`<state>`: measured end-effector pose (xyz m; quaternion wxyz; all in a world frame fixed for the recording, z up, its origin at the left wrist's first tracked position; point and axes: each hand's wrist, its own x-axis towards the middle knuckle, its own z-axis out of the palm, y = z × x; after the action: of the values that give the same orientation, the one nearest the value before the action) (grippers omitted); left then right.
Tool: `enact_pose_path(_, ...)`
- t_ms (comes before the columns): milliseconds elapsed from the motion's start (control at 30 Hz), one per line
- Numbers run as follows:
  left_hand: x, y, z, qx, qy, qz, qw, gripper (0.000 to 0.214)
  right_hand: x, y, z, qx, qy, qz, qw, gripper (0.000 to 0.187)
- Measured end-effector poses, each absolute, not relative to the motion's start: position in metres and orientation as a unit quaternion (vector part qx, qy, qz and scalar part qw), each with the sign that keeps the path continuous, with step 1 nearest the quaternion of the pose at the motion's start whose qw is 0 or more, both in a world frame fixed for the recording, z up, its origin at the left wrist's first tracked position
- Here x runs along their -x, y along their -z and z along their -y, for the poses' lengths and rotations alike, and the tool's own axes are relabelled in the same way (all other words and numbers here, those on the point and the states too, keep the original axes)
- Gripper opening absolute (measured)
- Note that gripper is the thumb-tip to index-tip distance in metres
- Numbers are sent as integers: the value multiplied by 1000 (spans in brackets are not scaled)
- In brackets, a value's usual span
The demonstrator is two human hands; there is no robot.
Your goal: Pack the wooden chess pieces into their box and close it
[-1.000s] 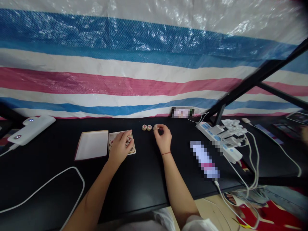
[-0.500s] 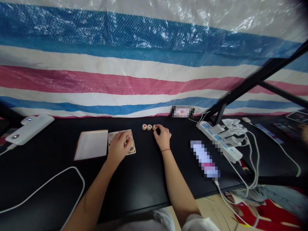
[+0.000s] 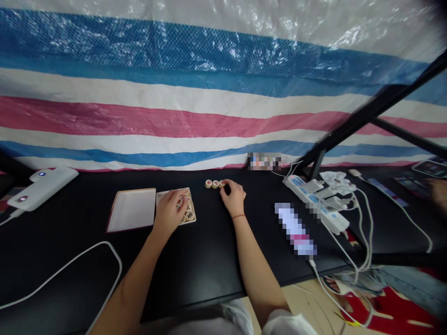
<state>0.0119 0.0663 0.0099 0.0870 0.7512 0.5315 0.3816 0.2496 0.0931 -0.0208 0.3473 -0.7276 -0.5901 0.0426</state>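
A shallow white box (image 3: 192,220) of round Chinese chess pieces (image 3: 190,215) with black and red characters sits on the black table. Over it is my left hand (image 3: 171,209), its fingers curved and apart among the pieces; the palm hides part of the box. To the right, two chess pieces with red characters (image 3: 208,184) (image 3: 215,184) stand side by side. At the right end of that row, my right hand (image 3: 233,197) grips a third chess piece (image 3: 221,184) between thumb and finger, its side touching or nearly touching the middle one.
The box's lid (image 3: 131,211) lies inside-up left of the box. A blurred-out phone (image 3: 296,230) and a power strip (image 3: 317,204) with chargers and cables lie on the right. A white device (image 3: 45,186) is far left. A striped sheet (image 3: 174,116) hangs behind.
My right hand has brought its chess piece slightly left, closer to the other two in the row. My left hand's fingers have shifted a little over the box.
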Motion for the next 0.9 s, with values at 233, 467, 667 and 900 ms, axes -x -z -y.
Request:
enact_pose_path(233, -1, -17, -67, -680, -304, -667, -3, 23, -232, 4, -84, 677, -4, 583, 449, 21)
enact_pose_path(467, -9, -17, -74, -701, -204, -683, -18, 31, -176, 4, -71, 577, -164, 690, 405, 17)
enact_pose_path(667, -33, -21, -74, -712, -159, -683, 25, 37, -163, 4, -65, 562, -181, 712, 381, 15)
enact_pose_path(900, -37, -20, -75, -698, -214, -680, 62, 24, -165, 3, -67, 562, -192, 707, 384, 17)
